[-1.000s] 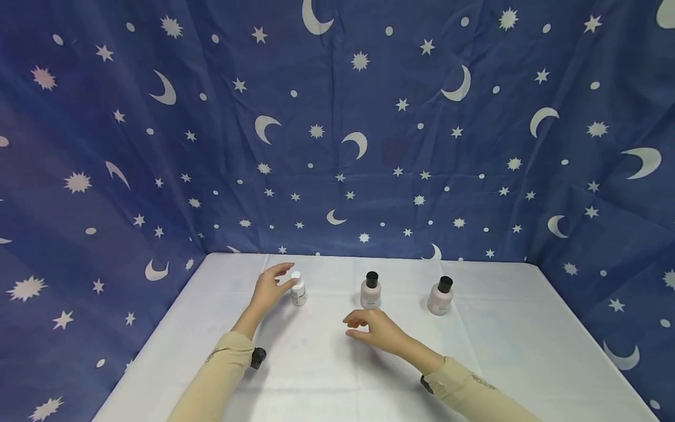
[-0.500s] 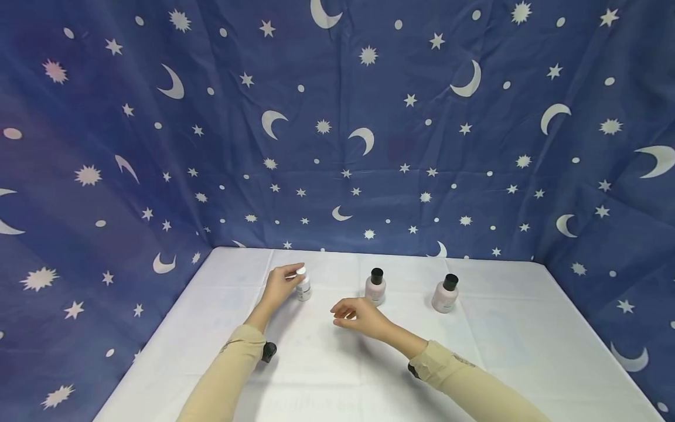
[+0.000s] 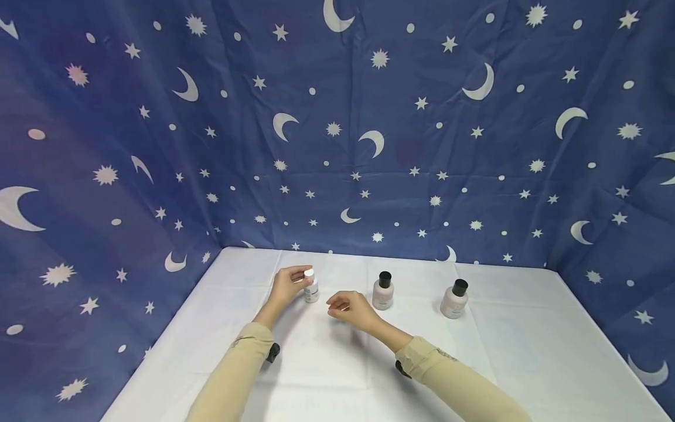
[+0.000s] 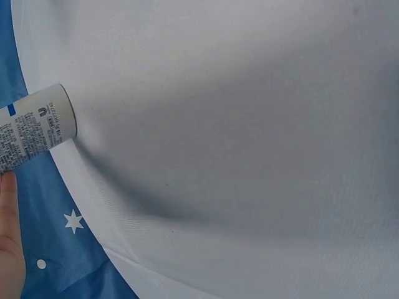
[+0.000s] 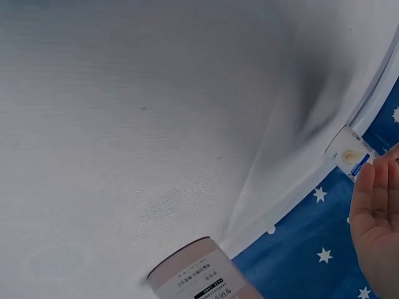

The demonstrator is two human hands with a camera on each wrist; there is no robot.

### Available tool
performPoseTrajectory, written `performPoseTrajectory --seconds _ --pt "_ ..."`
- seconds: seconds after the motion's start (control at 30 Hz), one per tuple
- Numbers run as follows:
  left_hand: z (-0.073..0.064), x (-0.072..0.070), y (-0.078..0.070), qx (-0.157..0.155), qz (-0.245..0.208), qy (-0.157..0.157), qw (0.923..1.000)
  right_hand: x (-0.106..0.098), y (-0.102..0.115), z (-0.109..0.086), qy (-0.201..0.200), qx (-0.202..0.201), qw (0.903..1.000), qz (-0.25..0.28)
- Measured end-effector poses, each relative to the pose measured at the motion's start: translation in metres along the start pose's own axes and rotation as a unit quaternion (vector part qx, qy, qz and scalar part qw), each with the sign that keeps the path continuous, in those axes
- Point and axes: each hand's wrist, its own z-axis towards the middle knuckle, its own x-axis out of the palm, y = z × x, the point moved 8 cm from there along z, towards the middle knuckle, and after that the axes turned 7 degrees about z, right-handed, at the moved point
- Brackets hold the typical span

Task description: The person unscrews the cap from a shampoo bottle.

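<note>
A small white bottle (image 3: pixel 312 293) with a white cap stands upright at the left of the table. My left hand (image 3: pixel 285 287) holds it near the top, thumb and fingers around the cap and neck. In the left wrist view the bottle's printed label (image 4: pixel 34 134) shows, with a finger (image 4: pixel 9 205) right against its side. My right hand (image 3: pixel 354 310) hovers to the right of this bottle, fingers loosely curved and holding nothing. Just beyond that hand stands a pale pink bottle (image 3: pixel 382 296) with a black cap; its lower part appears in the right wrist view.
Another pink bottle (image 3: pixel 453 303) with a black cap stands farther right. A white cloth (image 3: pixel 527 346) covers the table. Behind and at the sides hangs a blue curtain (image 3: pixel 401 146) with moons and stars.
My left hand has closed in on the white bottle's top. The right hand has moved left, away from the middle pink bottle and nearer the white one. The head view has shifted slightly.
</note>
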Motion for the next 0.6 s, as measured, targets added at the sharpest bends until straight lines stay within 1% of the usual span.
performPoseTrajectory --seconds 0.1,0.2,0.33,0.5,0.6 --pt "0.0 0.0 0.002 -0.006 -0.008 0.002 1.0 0.0 -0.004 0.008 -0.021 0.005 0.9997 0.008" --pt "0.001 -0.001 0.001 -0.004 -0.01 0.0 0.9999 -0.002 -0.008 0.016 -0.037 0.005 0.9992 0.009" --pt "0.001 -0.004 0.001 -0.005 -0.016 0.001 0.9999 -0.001 -0.015 0.025 -0.056 0.016 0.9983 -0.002" --pt "0.0 -0.002 0.003 0.004 -0.025 0.005 0.9997 0.003 -0.026 0.034 -0.07 0.042 0.9963 -0.027" --pt "0.001 -0.001 0.003 0.019 -0.022 0.002 0.9996 0.006 -0.03 0.04 -0.076 0.046 0.9955 -0.031"
